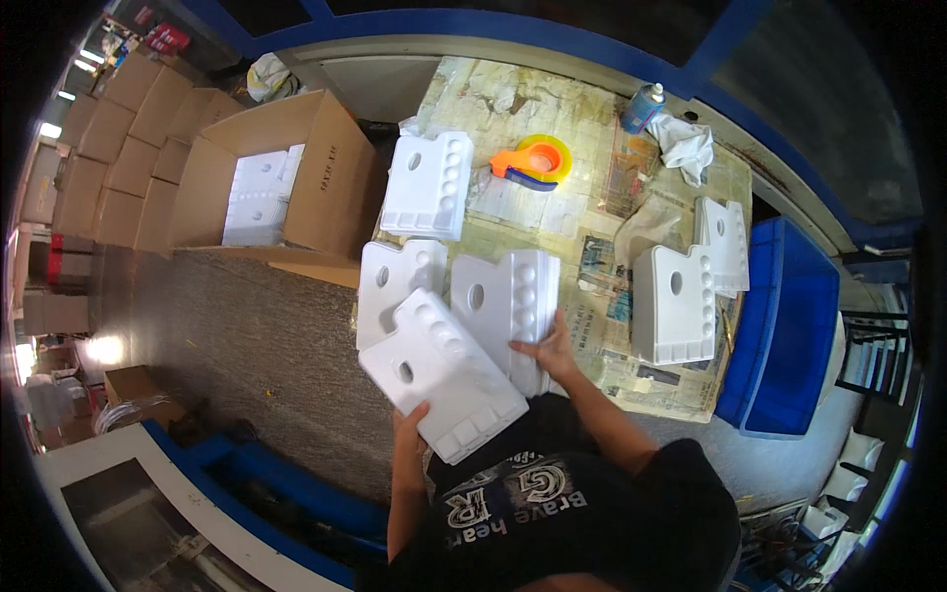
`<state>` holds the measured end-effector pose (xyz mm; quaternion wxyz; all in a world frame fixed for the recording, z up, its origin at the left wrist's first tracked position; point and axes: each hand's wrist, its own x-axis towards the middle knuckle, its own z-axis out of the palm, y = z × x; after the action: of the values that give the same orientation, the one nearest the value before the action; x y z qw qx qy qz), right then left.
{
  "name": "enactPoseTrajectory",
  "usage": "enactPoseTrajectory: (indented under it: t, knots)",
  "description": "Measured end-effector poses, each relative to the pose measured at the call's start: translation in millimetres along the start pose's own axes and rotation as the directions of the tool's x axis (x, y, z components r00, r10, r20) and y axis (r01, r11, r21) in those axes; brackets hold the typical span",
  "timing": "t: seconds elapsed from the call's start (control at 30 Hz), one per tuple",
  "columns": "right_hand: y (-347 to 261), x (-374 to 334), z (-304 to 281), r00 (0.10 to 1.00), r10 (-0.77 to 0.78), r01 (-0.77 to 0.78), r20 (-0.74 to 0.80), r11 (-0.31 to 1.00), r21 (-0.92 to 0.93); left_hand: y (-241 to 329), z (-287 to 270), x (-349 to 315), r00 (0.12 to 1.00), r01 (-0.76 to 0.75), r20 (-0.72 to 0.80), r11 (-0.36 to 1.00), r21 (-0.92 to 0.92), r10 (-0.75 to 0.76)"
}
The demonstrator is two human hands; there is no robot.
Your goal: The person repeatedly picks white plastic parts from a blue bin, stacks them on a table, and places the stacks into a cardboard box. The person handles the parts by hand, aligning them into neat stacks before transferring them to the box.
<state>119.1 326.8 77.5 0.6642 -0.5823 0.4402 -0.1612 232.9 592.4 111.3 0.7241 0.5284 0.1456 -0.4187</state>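
My left hand (409,426) is closed on the lower left edge of a tilted white paint palette (454,380), its thumb on top and its other fingers hidden underneath. Whether more palettes lie under this one I cannot tell. With my right hand (547,350) I grip the near right side of a stack of white palettes (493,301) at the table's front edge. The tilted palette overlaps that stack and part of another palette pile (400,281) to its left. Each palette has an oval thumb hole and a row of round wells.
More palettes stand in piles at the back left (426,187) and right (674,306) of the paper-covered table (602,375). A tape dispenser (533,163), spray can (643,107) and white cloth (683,148) lie farther back. An open carton (340,178) holds palettes; a blue crate (789,326) stands right.
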Motion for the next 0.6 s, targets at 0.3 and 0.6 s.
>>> enactPoseTrajectory:
  t: [0.3, 0.6]
  knots:
    - [98.8, 69.2, 15.5, 0.965, 0.213, -0.23, 0.149, 0.967, 0.106, 31.8, -98.4, -8.8, 0.988, -0.098, -0.127, 0.994, -0.041, 0.092]
    - [2.6, -17.5, -86.2, 0.989, 0.148, -0.118, -0.024, 0.866, 0.485, 10.9, 149.0, 98.2, 0.927, 0.033, 0.34, 0.938, 0.345, -0.158]
